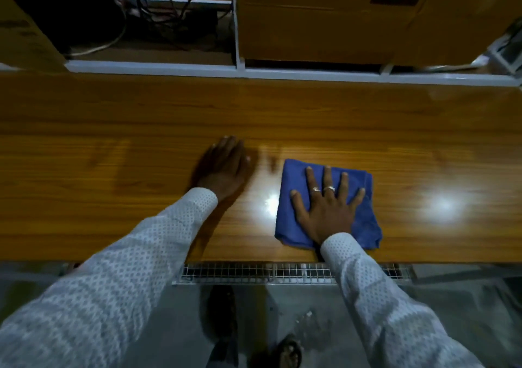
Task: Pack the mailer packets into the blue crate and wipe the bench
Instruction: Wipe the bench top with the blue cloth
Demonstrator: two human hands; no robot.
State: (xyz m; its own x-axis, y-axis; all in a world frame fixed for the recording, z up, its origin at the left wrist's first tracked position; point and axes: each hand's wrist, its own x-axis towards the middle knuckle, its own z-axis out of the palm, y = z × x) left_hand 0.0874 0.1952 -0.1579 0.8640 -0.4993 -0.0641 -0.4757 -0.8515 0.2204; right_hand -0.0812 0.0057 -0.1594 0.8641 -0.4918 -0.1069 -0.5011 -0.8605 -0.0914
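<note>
Right hand [327, 209] flat on blue cloth [364, 220] (folded); left hand [223, 169] on bench [113, 141]

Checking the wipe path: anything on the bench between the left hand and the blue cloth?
Nothing: in the head view only bare, glossy bench separates the left hand from the blue cloth.

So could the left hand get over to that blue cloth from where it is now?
Probably yes. The left hand lies flat on the bench, with only bare wood between it and the blue cloth. The right hand presses flat on the cloth, but its near-left edge shows uncovered.
</note>
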